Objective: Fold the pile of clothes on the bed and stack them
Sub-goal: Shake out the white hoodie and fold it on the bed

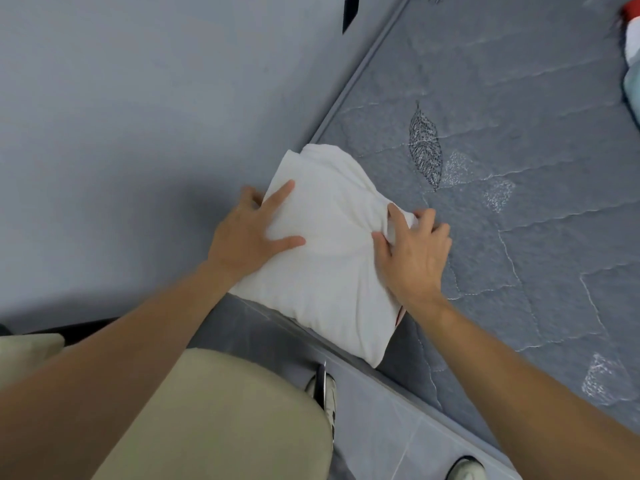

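At the far left there is only the grey wall (pixel 138 116), and the bed meets it in a corner. Moving right, we see the left hand (pixel 249 233) lying flat on the white garment (pixel 325 258). Its fingers are straight and spread, and they press the cloth down without holding any of it. The garment is already folded into a compact package. It sits at the corner of the grey quilted mattress (pixel 519 202), close to the wall, and its near end hangs a little over the mattress edge toward us. Its long axis runs from that near end up and to the left, toward the corner.

Further right, the right hand (pixel 415 247) pinches a small bunch of the cloth at the right edge of the garment, with thumb and fingers curled round it. So this grip lies on the right side of the package, and the rest of the cloth lies to the left of it, under the flat left hand. We judge the next move is a tuck or fold of this edge leftward, while the left hand keeps the package in place.

At the far right edge, some more clothes (pixel 632 64) wait, well apart from the hands.
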A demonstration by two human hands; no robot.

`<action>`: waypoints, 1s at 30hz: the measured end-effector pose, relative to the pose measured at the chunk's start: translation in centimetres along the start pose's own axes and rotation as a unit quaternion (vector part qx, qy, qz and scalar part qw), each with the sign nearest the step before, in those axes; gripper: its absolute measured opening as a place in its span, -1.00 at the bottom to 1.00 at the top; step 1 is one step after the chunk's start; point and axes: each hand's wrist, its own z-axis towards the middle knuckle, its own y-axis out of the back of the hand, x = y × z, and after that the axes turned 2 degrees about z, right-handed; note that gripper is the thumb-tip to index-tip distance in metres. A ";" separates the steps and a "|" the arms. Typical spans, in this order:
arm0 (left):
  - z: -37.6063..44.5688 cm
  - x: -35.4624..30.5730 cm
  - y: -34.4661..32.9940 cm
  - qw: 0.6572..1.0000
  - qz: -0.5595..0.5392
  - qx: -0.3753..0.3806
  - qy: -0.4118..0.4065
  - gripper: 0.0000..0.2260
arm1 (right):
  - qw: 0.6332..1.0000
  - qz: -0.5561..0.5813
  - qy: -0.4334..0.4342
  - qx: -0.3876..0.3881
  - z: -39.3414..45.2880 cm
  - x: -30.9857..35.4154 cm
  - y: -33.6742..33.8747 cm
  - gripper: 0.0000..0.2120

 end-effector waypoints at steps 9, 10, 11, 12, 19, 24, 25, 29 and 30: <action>-0.3 -1.9 -3.1 0.984 0.127 0.028 -0.124 -0.26 | 0.991 -0.007 0.090 0.103 -1.0 -1.1 -2.5 -0.37; -0.3 -1.8 -3.1 0.984 0.132 0.025 -0.118 -0.25 | 0.992 -0.011 0.070 0.106 -0.6 -1.6 -2.5 -0.35; -0.3 -2.0 -3.0 0.982 0.145 0.016 -0.120 -0.25 | 0.991 -0.016 0.067 0.113 -0.3 -2.0 -2.4 -0.35; -0.4 -2.3 -2.7 0.979 0.160 0.000 -0.125 -0.25 | 0.990 -0.017 0.073 0.119 -0.1 -2.2 -2.1 -0.34; -0.6 -14.2 -1.2 0.975 0.139 -0.045 -0.169 -0.32 | 0.993 0.052 0.035 0.099 -1.2 -7.6 5.0 -0.33; 0.8 -27.2 -1.8 0.970 0.115 -0.043 -0.208 -0.31 | 0.994 0.078 -0.009 0.073 -2.0 -16.3 12.3 -0.36; 1.0 -30.2 -2.1 0.969 0.112 -0.043 -0.216 -0.31 | 0.994 0.082 -0.016 0.067 -2.2 -18.7 14.0 -0.36; 0.8 -42.3 -3.3 0.964 0.106 -0.027 -0.243 -0.32 | 0.994 0.081 -0.036 0.068 -4.3 -29.5 20.8 -0.38; 0.5 -45.3 -3.6 0.965 0.099 -0.018 -0.242 -0.32 | 0.994 0.078 -0.044 0.067 -5.1 -32.3 22.6 -0.38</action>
